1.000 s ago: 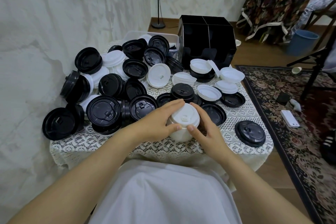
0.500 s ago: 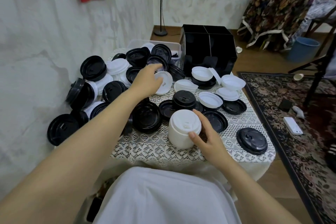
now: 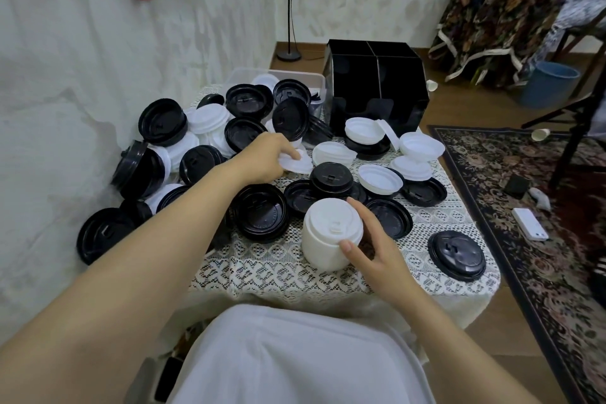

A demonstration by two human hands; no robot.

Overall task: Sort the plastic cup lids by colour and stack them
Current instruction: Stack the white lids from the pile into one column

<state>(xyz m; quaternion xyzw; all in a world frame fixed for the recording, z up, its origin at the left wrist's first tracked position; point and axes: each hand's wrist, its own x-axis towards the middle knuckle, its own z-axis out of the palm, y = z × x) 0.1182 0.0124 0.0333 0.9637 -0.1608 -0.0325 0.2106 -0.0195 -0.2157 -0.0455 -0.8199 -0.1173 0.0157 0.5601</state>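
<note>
many lids [image 3: 457, 254] on lace tablecloth [image 3: 278, 272], patterned rug [image 3: 564, 289]

Glossy black plastic lids [image 3: 260, 216] lie on a white lace tablecloth [image 3: 282, 275].

Bare lace [image 3: 262, 275] before crowded lids [image 3: 259, 216]

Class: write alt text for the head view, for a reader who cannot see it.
A person's left hand pinches a white lid among mixed black and white lids, while the right hand holds a white lid stack on a lace-covered table.
</note>
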